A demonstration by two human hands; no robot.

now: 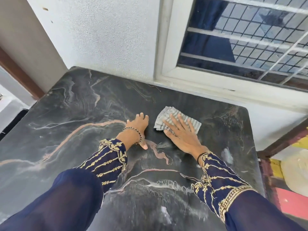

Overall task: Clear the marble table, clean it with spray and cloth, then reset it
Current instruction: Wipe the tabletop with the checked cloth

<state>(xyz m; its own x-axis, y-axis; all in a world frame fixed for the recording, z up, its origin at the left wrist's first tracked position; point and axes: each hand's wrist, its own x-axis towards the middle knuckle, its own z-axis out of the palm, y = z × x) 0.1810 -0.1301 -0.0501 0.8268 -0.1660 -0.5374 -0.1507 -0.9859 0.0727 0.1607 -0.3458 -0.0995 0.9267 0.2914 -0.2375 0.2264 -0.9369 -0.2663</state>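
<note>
As far as the head view showed, the cloth (166, 114) lay on the dark marble tabletop (80, 104) just right of the frame's centre. With bare marble all around the hands, the clearing looked done and the wiping step in hand. The right hand (180, 132) pressed flat on the cloth, its grip apart, fingers straight and spread. The left hand (137, 129) rested on the marble just beside it at centre frame, its grip likewise apart and holding nothing, seemingly as a brace. Pale smears (165, 212) showed at the lower middle of the frame, possibly spray residue, though blur left that uncertain. No spray bottle was in view. The next move probably called for a flat palm and a sweep of the cloth toward the lower frame, over those smears.
</note>
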